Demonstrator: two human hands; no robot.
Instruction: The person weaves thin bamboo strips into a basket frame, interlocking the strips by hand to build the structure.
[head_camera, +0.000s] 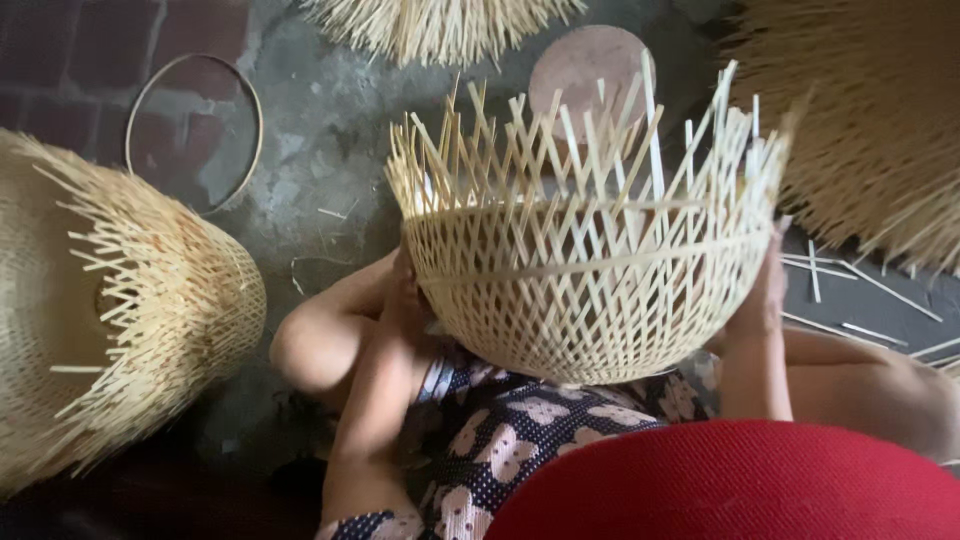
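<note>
Both hands, left (400, 300) and right (762, 295), are grasping the half-woven pale bamboo-strip basket (585, 270) by its sides, over the lap. It is looking light, springy, with fragile loose strip ends; the woven wall is giving the safest hold.

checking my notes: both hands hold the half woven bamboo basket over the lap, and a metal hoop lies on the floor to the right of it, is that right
Not quite. The head view shows both hands, left hand and right hand, gripping the half woven bamboo basket over the lap, but the hoop lies on the floor to the left of it, not the right.
</note>
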